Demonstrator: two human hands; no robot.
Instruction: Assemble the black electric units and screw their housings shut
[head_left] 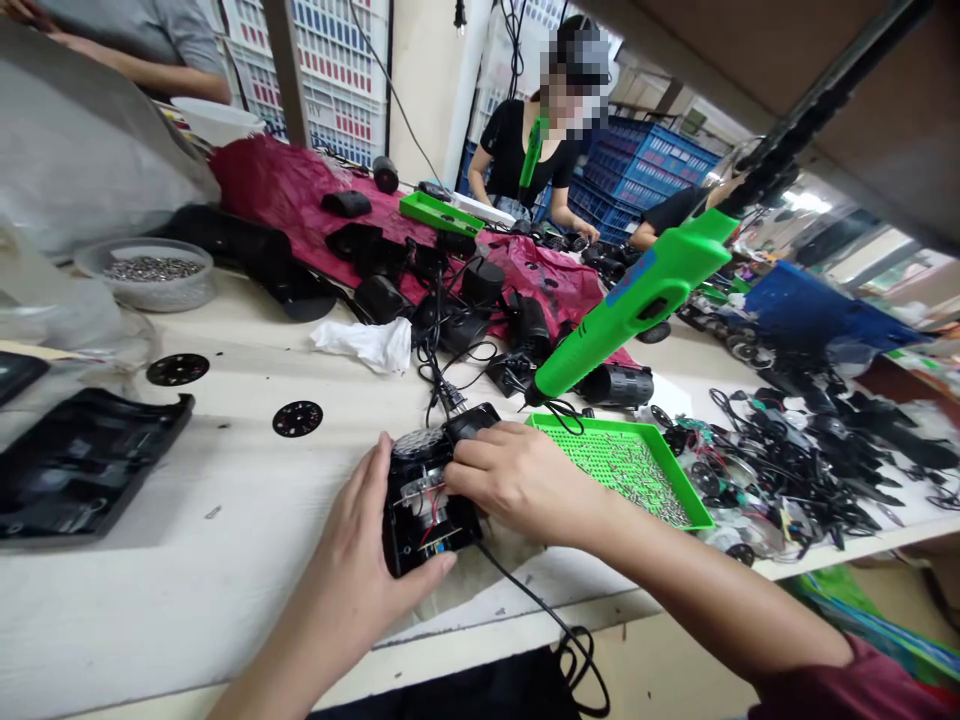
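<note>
An opened black device with red wires and a motor-like part inside lies on the table at centre. My left hand holds its left side, fingers along the far edge and thumb at the near edge. Over its right side, my right hand has its fingers curled and pressed together; whatever they pinch is hidden. A black cable runs from the device over the table's front edge. Just beyond the right hand hangs a green electric screwdriver, its tip pointing down, touched by neither hand.
A green tray of screws stands right of the hands. Black housings and a red plastic sheet lie behind. At left are a bowl of screws, black discs and a black shell. A person works across the table.
</note>
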